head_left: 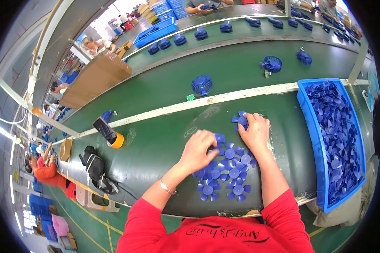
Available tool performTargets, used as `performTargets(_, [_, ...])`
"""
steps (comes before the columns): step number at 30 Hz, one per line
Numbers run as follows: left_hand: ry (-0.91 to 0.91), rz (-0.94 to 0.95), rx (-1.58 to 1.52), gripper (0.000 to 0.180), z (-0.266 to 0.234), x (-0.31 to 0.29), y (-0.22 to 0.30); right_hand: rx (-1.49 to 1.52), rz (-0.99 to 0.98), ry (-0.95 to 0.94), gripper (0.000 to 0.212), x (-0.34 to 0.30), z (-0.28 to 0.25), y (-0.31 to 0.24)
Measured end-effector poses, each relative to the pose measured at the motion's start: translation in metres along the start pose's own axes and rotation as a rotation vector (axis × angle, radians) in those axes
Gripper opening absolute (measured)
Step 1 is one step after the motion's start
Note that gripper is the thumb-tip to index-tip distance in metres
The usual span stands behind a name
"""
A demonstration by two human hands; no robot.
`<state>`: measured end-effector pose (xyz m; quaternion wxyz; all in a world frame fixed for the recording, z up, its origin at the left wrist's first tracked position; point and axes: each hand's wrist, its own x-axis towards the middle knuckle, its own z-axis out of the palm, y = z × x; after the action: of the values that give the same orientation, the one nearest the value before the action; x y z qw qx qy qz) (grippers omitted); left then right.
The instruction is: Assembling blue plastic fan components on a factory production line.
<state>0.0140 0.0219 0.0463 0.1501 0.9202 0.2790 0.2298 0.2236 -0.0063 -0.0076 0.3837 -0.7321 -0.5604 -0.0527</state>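
A loose pile of small blue fan blades (pixel 234 173) lies on the dark green worktop (pixel 156 168) in front of me. My left hand (pixel 199 147) is over the pile's upper left side, fingers curled round a fan blade (pixel 219 138) that is partly hidden. Farther out and to the right, my right hand (pixel 256 130) pinches another fan blade (pixel 241 119) by its edge, just above the worktop. On the right stands a blue bin (pixel 303 105) heaped with many more blades.
Beyond a white rail (pixel 257 90), blue fan housings (pixel 202 84) with small green circuit boards lie on a green belt (pixel 156 84). To the left are a phone (pixel 105 130) on an orange tape roll (pixel 117 141) and a black bag (pixel 94 165). Other people work farther off.
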Motion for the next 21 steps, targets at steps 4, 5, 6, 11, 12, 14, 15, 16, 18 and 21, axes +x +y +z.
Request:
performTargets(4, [-0.058,-0.089,-0.212,0.031,-0.005,0.012,-0.014,-0.02,0.035,-0.022,0.033,0.001,0.0,-0.007])
performTargets(5, [0.009,-0.143,-0.265,0.028,-0.005,0.025,-0.022,-0.022,0.042,-0.027,0.033,0.002,-0.002,-0.009])
performTargets(6, [0.111,-0.238,-0.235,0.028,-0.002,0.041,-0.031,-0.025,0.046,-0.036,0.033,0.003,-0.004,-0.013])
performTargets(11, [0.268,-0.471,0.263,0.062,0.022,0.146,-0.092,-0.026,0.069,-0.092,0.035,0.002,-0.004,-0.014])
performTargets(12, [0.247,-0.576,0.313,0.07,0.027,0.165,-0.096,-0.029,0.064,-0.094,0.035,0.001,-0.003,-0.014])
performTargets(14, [0.203,-0.649,0.291,0.081,0.038,0.189,-0.101,-0.058,0.053,-0.093,0.037,0.002,-0.004,-0.014])
performTargets(15, [0.117,-0.727,0.341,0.082,0.044,0.196,-0.102,-0.051,0.052,-0.096,0.037,0.002,-0.004,-0.015])
performTargets(16, [0.031,-0.805,0.392,0.084,0.049,0.202,-0.104,-0.042,0.048,-0.1,0.037,0.002,-0.005,-0.016])
performTargets(18, [0.049,-0.779,0.439,0.086,0.055,0.206,-0.11,-0.044,0.052,-0.104,0.038,0.001,-0.004,-0.015])
performTargets(21, [0.247,-0.751,-0.025,0.088,0.039,0.201,-0.118,0.001,0.044,-0.044,0.037,0.0,-0.001,-0.012])
